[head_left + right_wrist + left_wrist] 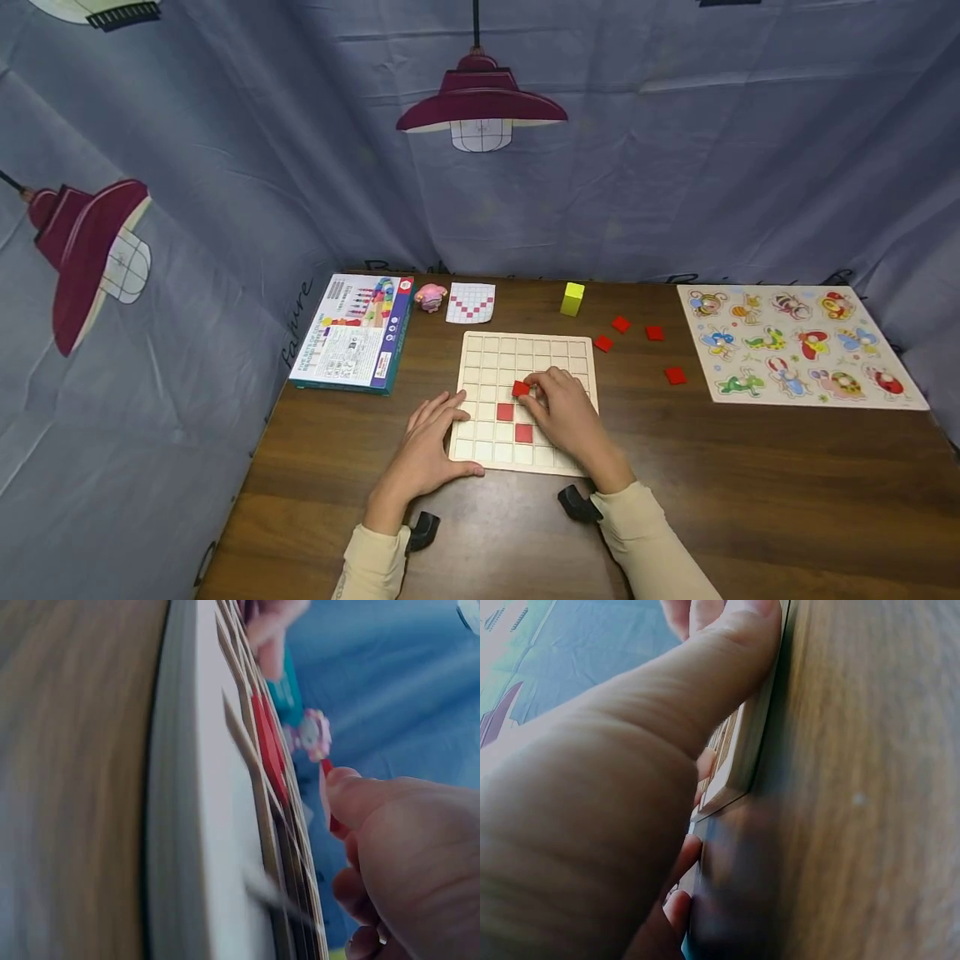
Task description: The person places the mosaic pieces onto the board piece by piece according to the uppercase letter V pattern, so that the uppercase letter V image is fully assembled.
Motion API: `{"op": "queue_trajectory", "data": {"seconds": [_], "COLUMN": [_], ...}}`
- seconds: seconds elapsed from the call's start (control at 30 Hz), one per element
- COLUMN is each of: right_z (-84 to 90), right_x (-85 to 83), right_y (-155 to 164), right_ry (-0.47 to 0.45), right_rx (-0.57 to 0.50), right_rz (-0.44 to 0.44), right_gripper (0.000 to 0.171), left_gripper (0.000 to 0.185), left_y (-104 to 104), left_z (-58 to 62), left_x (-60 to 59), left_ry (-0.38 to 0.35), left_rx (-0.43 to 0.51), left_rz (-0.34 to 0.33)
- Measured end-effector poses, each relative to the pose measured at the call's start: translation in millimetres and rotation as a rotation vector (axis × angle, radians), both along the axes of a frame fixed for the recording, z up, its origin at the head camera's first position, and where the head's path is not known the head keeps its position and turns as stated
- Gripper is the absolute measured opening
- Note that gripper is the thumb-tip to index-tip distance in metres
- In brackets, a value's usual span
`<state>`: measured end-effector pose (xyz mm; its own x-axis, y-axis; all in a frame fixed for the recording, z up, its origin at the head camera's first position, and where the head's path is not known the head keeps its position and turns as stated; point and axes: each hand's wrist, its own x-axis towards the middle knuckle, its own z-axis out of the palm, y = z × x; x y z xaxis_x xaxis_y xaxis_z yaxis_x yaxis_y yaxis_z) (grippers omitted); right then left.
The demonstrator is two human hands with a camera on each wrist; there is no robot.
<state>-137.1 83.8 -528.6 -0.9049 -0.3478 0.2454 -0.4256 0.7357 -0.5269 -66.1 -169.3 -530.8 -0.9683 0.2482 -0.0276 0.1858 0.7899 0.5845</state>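
A pale wooden grid board (577,348) lies in the middle of the brown table. Two red square tiles (506,412) (523,433) sit in its cells. My right hand (558,408) pinches a third red tile (521,388) over the board's middle cells; in the right wrist view that held tile (330,817) shows at my thumb, with the seated tiles (268,746) beyond. My left hand (427,446) rests flat with straight fingers on the board's left edge, its thumb (720,667) along the board's corner (739,769).
Several loose red tiles (655,332) and a yellow block (572,298) lie behind the board on the right. A pattern card (471,302), a pink figure (431,296) and a game box (356,332) sit at the back left. An animal puzzle board (795,343) lies at the far right.
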Motion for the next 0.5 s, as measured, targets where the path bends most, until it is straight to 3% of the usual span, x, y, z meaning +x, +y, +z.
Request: {"op": "queue_trajectory", "data": {"seconds": [0.23, 0.5], "right_z": [4.3, 2.9], "right_x": [1.1, -3.4], "right_y": [-29.7, -42.9], "right_ry": [-0.033, -0.038], "right_rx": [0.053, 0.090], "right_rz": [0.083, 0.079], "right_gripper": [0.025, 0.023], "left_gripper": [0.077, 0.078], "left_y": [-0.8, 0.6], "left_z": [0.4, 0.7], "left_x": [3.4, 0.6], "left_ry": [0.010, 0.016], "left_rx": [0.016, 0.008], "left_rz": [0.008, -0.008]}}
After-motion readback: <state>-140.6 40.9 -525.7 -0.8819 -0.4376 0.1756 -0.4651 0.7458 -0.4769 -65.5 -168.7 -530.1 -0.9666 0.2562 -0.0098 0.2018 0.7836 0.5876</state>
